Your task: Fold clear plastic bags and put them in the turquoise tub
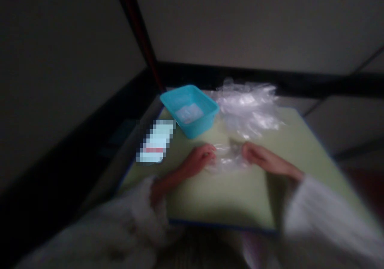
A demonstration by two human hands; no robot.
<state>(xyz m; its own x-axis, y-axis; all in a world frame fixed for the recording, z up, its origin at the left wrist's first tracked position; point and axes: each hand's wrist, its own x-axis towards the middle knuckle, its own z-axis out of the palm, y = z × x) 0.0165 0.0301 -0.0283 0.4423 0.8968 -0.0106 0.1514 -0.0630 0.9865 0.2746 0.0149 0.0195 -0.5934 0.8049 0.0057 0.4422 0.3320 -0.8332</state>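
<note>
A clear plastic bag (226,163) stretches between my two hands, low over the table. My left hand (201,157) is closed on its left side, fingers curled in. On the right side my right hand (257,156) pinches the same bag. The picture is dim and blurred, so the fingertips are hard to make out. Beyond my hands lies a loose pile of clear plastic bags (249,107). A turquoise plastic basket (199,129) stands to the left of the pile, with some folded clear plastic (189,113) at its bottom.
The small table has a pale yellow-green top (222,201) with a blue edge. On its left side lies a flat, pixelated bright object (157,141), perhaps a phone. Walls rise behind the table and to the left, with a dark band along their base.
</note>
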